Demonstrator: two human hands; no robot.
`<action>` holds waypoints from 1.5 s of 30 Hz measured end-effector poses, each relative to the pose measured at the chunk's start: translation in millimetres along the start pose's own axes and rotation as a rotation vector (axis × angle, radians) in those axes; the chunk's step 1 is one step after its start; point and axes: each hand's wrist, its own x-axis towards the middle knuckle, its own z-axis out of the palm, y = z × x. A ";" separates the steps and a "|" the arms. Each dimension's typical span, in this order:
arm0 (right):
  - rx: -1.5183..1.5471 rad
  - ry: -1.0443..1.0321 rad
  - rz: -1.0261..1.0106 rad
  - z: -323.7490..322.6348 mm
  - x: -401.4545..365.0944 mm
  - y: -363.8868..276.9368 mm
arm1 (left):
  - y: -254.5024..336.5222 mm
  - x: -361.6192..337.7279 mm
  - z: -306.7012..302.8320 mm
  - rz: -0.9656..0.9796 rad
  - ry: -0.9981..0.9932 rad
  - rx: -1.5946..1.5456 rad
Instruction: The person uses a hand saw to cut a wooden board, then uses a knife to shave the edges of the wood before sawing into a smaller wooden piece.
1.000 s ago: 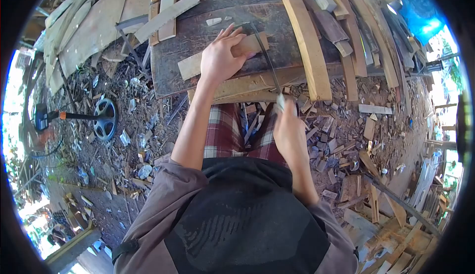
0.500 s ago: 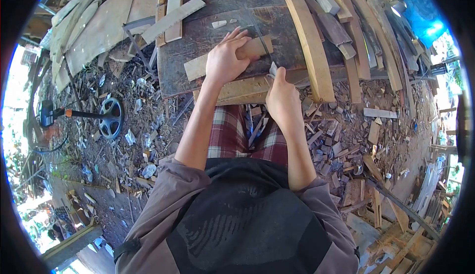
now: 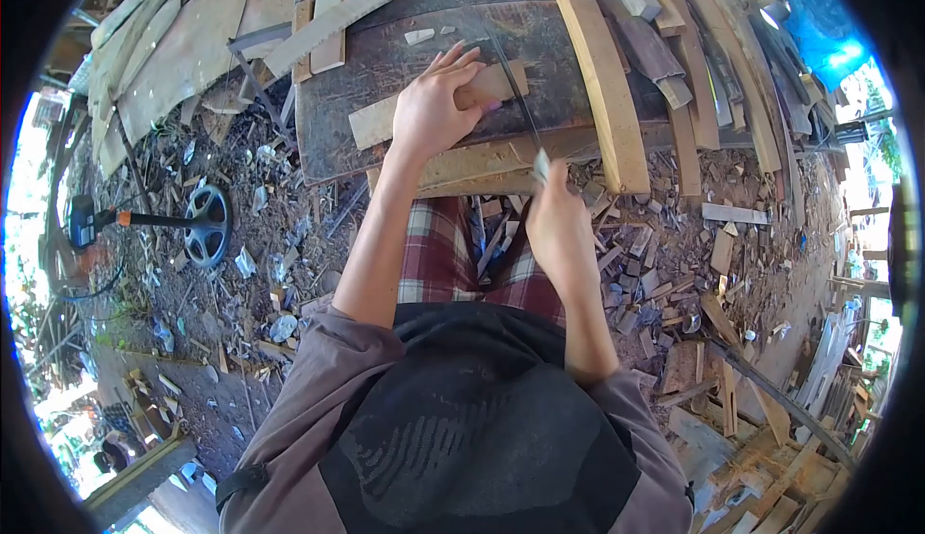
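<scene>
At a dark, worn surface (image 3: 352, 76) above scrap-strewn ground (image 3: 665, 254). Nearest: gripping a thin-bladed tool (image 3: 521, 97) in the right hand (image 3: 561, 226). Just beyond: pressing with spread left hand (image 3: 429, 115) on a wooden strip (image 3: 374, 124), flat on the surface, crossed by the blade (image 3: 509, 67) near its right end. Farther: pale chips (image 3: 419, 37).

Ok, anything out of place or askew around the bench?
Wood scraps litter the ground beside the bench, untidy underfoot. A plank lies slantwise, jutting past the bench's left edge. The board under the left hand looks undamaged where visible.
</scene>
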 end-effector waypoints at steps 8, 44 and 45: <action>-0.020 0.000 -0.010 -1.0 23.5 -15.9 | 7.7 0.7 -2.9 -0.145 -0.034 0.011; -0.041 0.005 -0.026 -2.5 31.1 -21.8 | 1.7 -1.0 0.2 -0.070 0.016 0.038; -0.040 -0.002 -0.027 -2.9 32.6 -20.8 | 3.0 -0.3 -0.1 -0.090 0.018 0.044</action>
